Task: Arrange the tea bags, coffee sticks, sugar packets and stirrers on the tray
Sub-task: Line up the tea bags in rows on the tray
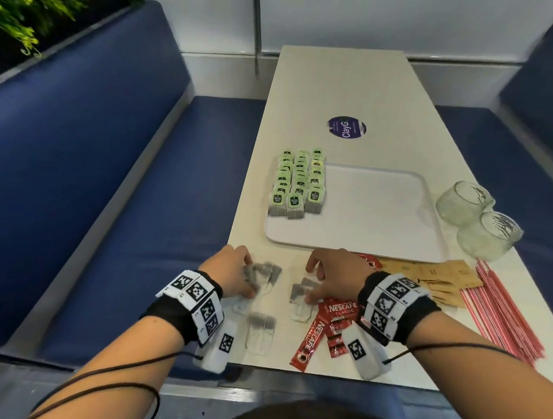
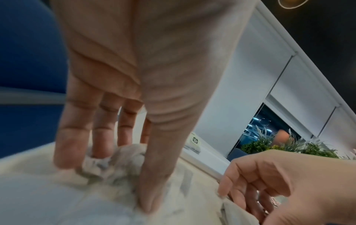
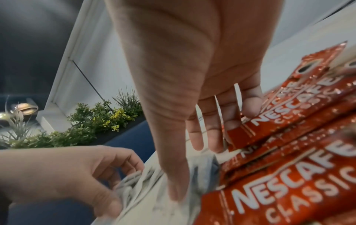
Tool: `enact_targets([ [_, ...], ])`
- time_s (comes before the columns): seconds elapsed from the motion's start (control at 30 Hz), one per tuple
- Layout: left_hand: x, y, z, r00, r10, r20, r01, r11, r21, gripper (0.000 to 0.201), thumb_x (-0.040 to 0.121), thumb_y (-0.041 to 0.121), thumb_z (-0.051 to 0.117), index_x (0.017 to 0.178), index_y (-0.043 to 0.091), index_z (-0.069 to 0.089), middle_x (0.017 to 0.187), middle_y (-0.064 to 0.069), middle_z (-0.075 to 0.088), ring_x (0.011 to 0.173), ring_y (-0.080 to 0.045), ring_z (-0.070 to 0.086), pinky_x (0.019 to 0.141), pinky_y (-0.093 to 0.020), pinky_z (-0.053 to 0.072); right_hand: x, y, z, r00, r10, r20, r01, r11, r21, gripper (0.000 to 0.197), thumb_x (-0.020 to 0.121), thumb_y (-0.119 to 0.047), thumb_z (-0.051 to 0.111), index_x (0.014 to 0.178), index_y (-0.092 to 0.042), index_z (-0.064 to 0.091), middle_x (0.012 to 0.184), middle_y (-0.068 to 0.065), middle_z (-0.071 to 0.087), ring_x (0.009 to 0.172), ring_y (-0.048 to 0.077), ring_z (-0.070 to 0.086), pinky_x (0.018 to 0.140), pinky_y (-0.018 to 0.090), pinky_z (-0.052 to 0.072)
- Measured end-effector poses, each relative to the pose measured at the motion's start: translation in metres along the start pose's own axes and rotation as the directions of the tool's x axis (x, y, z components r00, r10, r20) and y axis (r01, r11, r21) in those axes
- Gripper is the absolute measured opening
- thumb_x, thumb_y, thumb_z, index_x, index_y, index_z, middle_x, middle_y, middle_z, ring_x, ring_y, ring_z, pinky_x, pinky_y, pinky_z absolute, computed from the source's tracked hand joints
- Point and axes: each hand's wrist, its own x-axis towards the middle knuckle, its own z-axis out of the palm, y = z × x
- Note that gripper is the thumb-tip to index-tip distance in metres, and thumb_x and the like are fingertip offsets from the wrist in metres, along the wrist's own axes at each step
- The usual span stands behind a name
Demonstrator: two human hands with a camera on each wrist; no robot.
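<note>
On the left part of the white tray [image 1: 371,235], tea bags with green tags [image 1: 298,181] stand in three rows. Near the table's front edge my left hand [image 1: 252,278] [image 2: 108,175] grips a clump of loose tea bags [image 1: 264,270] [image 2: 123,153] between thumb and fingers. My right hand [image 1: 309,283] [image 3: 192,169] curls over other loose tea bags [image 1: 298,297] [image 3: 204,166], with its thumb pressing on one. Red Nescafe coffee sticks [image 1: 329,324] [image 3: 289,182] lie under my right wrist. Right of them are brown sugar packets [image 1: 437,276] and pink stirrers [image 1: 503,316].
Two empty glass cups [image 1: 465,203] [image 1: 489,235] stand right of the tray. More tea bags [image 1: 260,332] lie by the front edge. A round purple sticker [image 1: 346,127] is on the far tabletop. Blue benches [image 1: 106,197] flank the table.
</note>
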Motion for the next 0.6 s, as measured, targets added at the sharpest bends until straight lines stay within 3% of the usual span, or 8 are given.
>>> enact_targets([
  [0.13,0.004,0.013,0.005,0.999,0.031,-0.019,-0.033,0.994,-0.105,0.065,0.074,0.026,0.082,0.13,0.02,0.048,0.124,-0.004,0.048,0.104,-0.021,0.055,0.088,-0.033,0.049,-0.001,0.001,0.004,0.997,0.022,-0.076,-0.027,0.998,-0.059,0.041,0.077,-0.04,0.071,0.112,-0.026,0.057,0.106,-0.003,0.064,0.093,0.018,0.06,0.08,0.034,0.053],
  [0.23,0.007,0.013,-0.002,0.999,0.041,0.0,-0.041,0.989,-0.144,0.057,0.082,0.02,0.072,0.134,0.019,0.048,0.125,-0.002,0.053,0.101,-0.017,0.054,0.084,-0.028,0.048,-0.002,-0.002,0.004,0.995,0.019,-0.095,-0.023,0.999,-0.044,0.044,0.078,-0.047,0.068,0.115,-0.024,0.058,0.109,-0.003,0.061,0.095,0.018,0.059,0.081,0.033,0.052],
  [0.33,0.008,0.009,-0.007,1.0,0.007,-0.013,-0.009,0.994,-0.107,0.041,0.082,0.025,0.071,0.12,0.024,0.057,0.108,0.006,0.058,0.097,-0.015,0.056,0.086,-0.031,0.05,-0.001,-0.005,0.007,0.995,0.0,-0.099,-0.005,0.999,-0.044,0.052,0.076,-0.054,0.068,0.116,-0.024,0.057,0.111,-0.004,0.059,0.096,0.017,0.059,0.08,0.032,0.05],
  [0.43,0.007,0.008,-0.006,1.0,-0.011,-0.013,0.011,0.999,-0.03,0.014,0.08,0.027,0.074,0.09,0.026,0.064,0.091,0.008,0.062,0.092,-0.017,0.06,0.082,-0.032,0.053,0.002,-0.009,0.009,0.995,0.007,-0.097,-0.011,0.999,-0.045,0.044,0.081,-0.043,0.069,0.116,-0.02,0.058,0.114,-0.001,0.061,0.1,0.019,0.058,0.08,0.03,0.048],
  [0.5,0.006,0.007,-0.005,1.0,-0.005,-0.021,0.005,1.0,-0.027,0.014,0.081,0.026,0.074,0.076,0.025,0.061,0.08,0.01,0.06,0.086,-0.017,0.061,0.077,-0.032,0.052,0.006,-0.012,0.005,0.995,0.012,-0.095,-0.015,0.999,-0.039,0.037,0.084,-0.036,0.069,0.114,-0.014,0.062,0.113,0.003,0.063,0.098,0.02,0.058,0.081,0.029,0.048],
  [0.6,0.005,0.006,-0.011,0.995,-0.007,-0.103,0.003,0.999,-0.036,0.01,0.086,0.027,0.067,0.082,0.025,0.058,0.084,0.01,0.056,0.085,-0.016,0.056,0.071,-0.03,0.047,0.008,-0.013,0.0,0.996,0.023,-0.087,-0.022,1.0,0.013,0.033,0.083,-0.029,0.072,0.109,-0.01,0.063,0.109,0.005,0.064,0.091,0.018,0.056,0.076,0.027,0.045],
])
